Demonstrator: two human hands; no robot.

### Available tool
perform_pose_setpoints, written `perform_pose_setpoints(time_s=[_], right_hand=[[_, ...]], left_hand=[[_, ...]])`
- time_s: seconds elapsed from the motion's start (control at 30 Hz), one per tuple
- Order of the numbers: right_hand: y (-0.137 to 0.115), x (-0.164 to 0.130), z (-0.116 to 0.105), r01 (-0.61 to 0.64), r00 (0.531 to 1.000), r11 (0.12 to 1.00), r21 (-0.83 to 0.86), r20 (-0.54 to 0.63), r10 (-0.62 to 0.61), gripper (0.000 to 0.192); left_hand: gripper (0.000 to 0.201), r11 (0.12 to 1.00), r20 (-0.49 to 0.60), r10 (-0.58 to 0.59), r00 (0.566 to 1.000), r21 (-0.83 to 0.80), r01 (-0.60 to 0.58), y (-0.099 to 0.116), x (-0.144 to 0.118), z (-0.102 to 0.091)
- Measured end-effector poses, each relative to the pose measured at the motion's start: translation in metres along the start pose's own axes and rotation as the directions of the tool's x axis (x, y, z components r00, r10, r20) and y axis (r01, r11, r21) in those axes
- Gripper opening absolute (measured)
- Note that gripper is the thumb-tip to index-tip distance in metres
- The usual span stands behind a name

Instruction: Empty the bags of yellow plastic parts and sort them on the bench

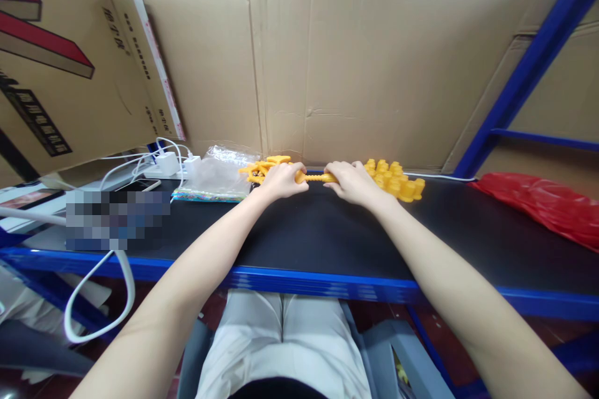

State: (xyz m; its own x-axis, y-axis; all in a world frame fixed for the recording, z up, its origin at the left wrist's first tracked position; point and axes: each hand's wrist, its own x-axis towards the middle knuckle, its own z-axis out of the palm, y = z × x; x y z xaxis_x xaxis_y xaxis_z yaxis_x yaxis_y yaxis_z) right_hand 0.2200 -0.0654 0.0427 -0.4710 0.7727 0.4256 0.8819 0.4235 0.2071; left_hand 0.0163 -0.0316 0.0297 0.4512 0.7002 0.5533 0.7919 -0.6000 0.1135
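Yellow plastic rod (314, 177) spans the gap between both hands, low on the black counter (327, 237). The left hand (281, 179) is curled closed around one end and the right hand (352, 182) grips the other. Just beyond the left hand lies a loose pile of yellow strips (262, 168); just past the right hand sits a heap of yellow blocks (397, 179). Further left of the left hand are a clear bag (216, 173) and white chargers (172, 163). Well off to the right lies a red bag (538, 202). Cardboard (355, 68) stands behind everything.
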Motion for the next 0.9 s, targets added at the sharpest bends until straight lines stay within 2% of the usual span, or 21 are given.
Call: perform_pose_setpoints(time_s=[0.2,0.37,0.63,0.9], right_hand=[[-0.0011,-0.0003,-0.0017,-0.012,1.0,1.0,0.013,0.009,0.012,0.014],[-0.0026,-0.0007,-0.0013,-0.03,0.999,0.999,0.022,0.022,0.029,0.019],[0.0,-0.0004,0.0051,-0.01,0.995,0.985,0.17,0.097,-0.007,0.021],[-0.0011,-0.0012,-0.0044,-0.01,0.997,0.994,0.106,0.073,0.002,0.016]], left_hand=[[0.036,1.0,0.024,-0.011,1.0,0.007,0.011,0.0025,-0.0004,0.0002],[0.035,1.0,0.032,-0.011,0.999,-0.004,0.011,0.0033,-0.0002,-0.0011],[0.037,1.0,0.035,-0.015,0.999,0.02,0.015,-0.0015,-0.0015,-0.0011],[0.036,1.0,0.054,-0.002,0.999,0.015,0.001,0.0017,-0.0014,-0.0014]])
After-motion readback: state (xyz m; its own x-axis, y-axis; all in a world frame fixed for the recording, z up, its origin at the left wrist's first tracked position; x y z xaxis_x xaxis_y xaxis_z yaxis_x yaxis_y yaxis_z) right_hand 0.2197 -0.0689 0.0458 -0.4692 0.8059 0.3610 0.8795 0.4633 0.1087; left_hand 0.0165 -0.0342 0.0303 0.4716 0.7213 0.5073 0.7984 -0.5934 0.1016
